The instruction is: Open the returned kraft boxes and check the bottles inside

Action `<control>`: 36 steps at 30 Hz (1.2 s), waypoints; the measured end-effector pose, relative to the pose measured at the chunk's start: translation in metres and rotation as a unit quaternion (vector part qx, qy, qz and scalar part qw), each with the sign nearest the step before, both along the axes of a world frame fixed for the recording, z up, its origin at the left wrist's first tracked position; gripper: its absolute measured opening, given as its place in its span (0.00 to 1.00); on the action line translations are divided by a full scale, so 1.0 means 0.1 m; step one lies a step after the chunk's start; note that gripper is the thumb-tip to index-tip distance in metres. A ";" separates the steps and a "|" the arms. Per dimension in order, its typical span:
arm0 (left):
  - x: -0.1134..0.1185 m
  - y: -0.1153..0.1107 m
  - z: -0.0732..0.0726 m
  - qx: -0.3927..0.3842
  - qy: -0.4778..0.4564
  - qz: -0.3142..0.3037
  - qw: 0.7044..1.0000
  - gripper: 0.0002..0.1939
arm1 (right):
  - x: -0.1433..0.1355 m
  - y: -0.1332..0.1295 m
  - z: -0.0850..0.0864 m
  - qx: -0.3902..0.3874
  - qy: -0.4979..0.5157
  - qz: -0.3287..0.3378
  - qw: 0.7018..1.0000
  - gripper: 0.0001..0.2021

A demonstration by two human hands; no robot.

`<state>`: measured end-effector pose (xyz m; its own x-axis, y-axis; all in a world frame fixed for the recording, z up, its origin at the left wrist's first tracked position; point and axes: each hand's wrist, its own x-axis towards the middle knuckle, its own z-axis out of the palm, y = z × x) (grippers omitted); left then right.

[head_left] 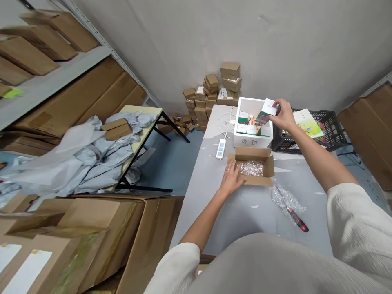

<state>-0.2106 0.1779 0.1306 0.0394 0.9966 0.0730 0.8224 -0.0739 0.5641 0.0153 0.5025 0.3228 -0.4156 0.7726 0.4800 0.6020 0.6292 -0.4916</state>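
Note:
My right hand (283,115) grips a small white and green box (266,110) by its top, tilted over a white foam box (253,141). Several similar small boxes (252,129) sit inside the foam box. My left hand (231,178) lies with fingers spread on the left side of an open cardboard box (259,180). Clear bubble wrap (252,168) fills part of that box; what it wraps, if anything, cannot be made out. To the right lies a red and black tool (298,220), partly covered by another piece of bubble wrap (284,196).
A white power strip (221,149) and its cable lie left of the foam box. Beside it on the right stands a black plastic crate (332,128) with booklets (308,124). Stacked cartons (202,108) line the wall. A second table (130,153) at left bears grey bags (101,163).

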 end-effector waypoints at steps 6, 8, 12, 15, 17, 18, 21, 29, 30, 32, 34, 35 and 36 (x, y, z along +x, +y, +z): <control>-0.01 0.08 -0.13 -0.040 0.017 -0.012 0.999 0.46 | -0.36 0.64 -0.65 -0.054 -0.029 -0.014 0.998 0.23; -0.01 0.07 -0.13 -0.047 0.020 -0.009 0.999 0.46 | -0.44 0.76 -0.86 -0.079 -0.034 -0.005 0.996 0.23; 0.01 0.05 -0.14 -0.064 0.024 -0.006 0.998 0.46 | -0.57 0.89 -1.21 -0.137 -0.043 0.002 0.990 0.22; 0.02 0.04 -0.15 -0.074 0.032 -0.007 0.997 0.45 | -0.64 0.91 -1.39 -0.182 -0.054 -0.002 0.982 0.23; 0.02 0.03 -0.14 -0.082 0.040 -0.008 0.996 0.44 | -0.66 0.92 -1.46 -0.217 -0.059 -0.005 0.974 0.21; 0.02 0.03 -0.14 -0.085 0.044 -0.009 0.995 0.44 | -0.67 0.92 -1.49 -0.235 -0.060 -0.005 0.970 0.19; 0.01 0.03 -0.13 -0.093 0.052 -0.015 0.994 0.43 | -0.70 0.97 -1.53 -0.266 -0.057 0.003 0.962 0.11; -0.01 0.06 -0.15 -0.090 0.045 -0.020 0.995 0.40 | -0.67 1.07 -1.56 -0.239 -0.104 0.059 0.964 0.14; -0.01 0.06 -0.16 -0.089 0.042 -0.020 0.995 0.39 | -0.64 1.03 -1.55 -0.232 -0.103 0.065 0.965 0.14; -0.02 0.07 -0.16 -0.088 0.037 -0.018 0.995 0.38 | -0.59 0.92 -1.51 -0.225 -0.099 0.066 0.967 0.15; -0.02 0.08 -0.16 -0.087 0.034 -0.017 0.995 0.37 | -0.51 0.76 -1.43 -0.225 -0.089 0.065 0.968 0.15; -0.02 0.08 -0.15 -0.087 0.035 -0.017 0.995 0.36 | -0.45 0.66 -1.39 -0.220 -0.081 0.068 0.970 0.15; -0.03 0.08 -0.15 -0.086 0.036 -0.018 0.995 0.35 | -0.39 0.54 -1.34 -0.211 -0.069 0.075 0.972 0.15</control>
